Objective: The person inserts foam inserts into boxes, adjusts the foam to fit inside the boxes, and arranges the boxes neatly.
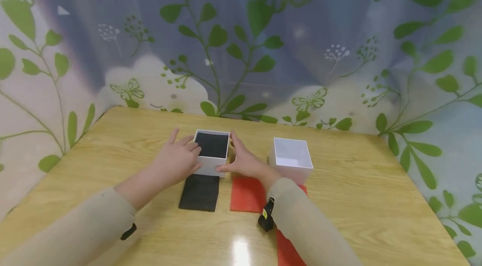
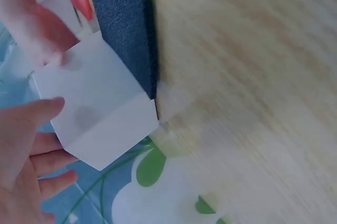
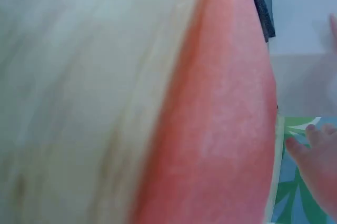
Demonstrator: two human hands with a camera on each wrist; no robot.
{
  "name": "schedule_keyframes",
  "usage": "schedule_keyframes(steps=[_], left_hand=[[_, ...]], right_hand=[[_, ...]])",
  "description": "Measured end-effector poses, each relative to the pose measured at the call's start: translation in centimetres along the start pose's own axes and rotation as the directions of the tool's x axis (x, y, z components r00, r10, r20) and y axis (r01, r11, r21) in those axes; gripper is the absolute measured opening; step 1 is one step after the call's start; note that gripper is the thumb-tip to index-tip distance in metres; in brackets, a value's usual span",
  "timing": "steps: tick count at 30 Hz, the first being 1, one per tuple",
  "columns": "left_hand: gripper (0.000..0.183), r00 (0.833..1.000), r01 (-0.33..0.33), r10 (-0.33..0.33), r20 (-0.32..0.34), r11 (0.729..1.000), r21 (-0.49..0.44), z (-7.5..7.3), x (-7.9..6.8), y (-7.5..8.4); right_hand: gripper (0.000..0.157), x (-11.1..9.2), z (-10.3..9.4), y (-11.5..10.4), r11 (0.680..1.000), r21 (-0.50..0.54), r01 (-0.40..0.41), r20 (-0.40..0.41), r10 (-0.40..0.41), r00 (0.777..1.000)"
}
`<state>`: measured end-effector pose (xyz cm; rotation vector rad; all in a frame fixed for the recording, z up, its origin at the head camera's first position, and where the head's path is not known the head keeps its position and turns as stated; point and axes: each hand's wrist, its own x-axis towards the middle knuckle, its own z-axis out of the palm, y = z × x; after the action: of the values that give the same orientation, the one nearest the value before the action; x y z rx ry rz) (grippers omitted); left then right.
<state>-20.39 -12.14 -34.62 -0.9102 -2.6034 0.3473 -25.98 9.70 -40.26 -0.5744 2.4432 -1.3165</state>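
A white square box (image 1: 211,166) stands between both hands, with a black foam sheet (image 1: 212,144) inside near its top. My left hand (image 1: 175,160) is at its left side, fingertips right at the rim, fingers loosely bent. In the left wrist view the left thumb (image 2: 45,110) overlaps the box's wall. On the other side, my right hand (image 1: 246,161) has thumb and fingers spread around the right front corner. The right wrist view has the right hand's fingers (image 3: 299,147) stretched out beside the box wall (image 3: 305,81).
A second white box (image 1: 293,172), its inside white, stands to the right. A black foam square (image 1: 199,193) lies in front of the first box, a red square (image 1: 246,197) beside it. Another red piece (image 1: 288,251) lies partly under the right forearm. A leaf-patterned curtain (image 1: 233,48) borders the table.
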Motion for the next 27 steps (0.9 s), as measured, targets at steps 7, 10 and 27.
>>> schedule_keyframes(steps=[7, 10, 27], left_hand=[[0.012, 0.994, -0.028, 0.032, -0.109, 0.999, 0.034, 0.23, -0.43, 0.27], [0.008, 0.995, -0.024, 0.026, -0.1, 0.999, 0.022, 0.32, -0.37, 0.29], [0.017, 0.984, 0.01, -0.02, -0.179, 0.998, -0.055, 0.56, -0.08, 0.55]], right_hand=[[0.115, 0.01, 0.02, -0.11, 0.995, 0.1, 0.003, 0.011, -0.004, 1.0], [0.114, 0.12, 0.01, -0.05, 0.996, 0.088, 0.005, 0.014, -0.006, 1.0], [0.113, 0.17, -0.1, -0.01, 0.999, 0.029, -0.021, 0.035, 0.02, 0.999]])
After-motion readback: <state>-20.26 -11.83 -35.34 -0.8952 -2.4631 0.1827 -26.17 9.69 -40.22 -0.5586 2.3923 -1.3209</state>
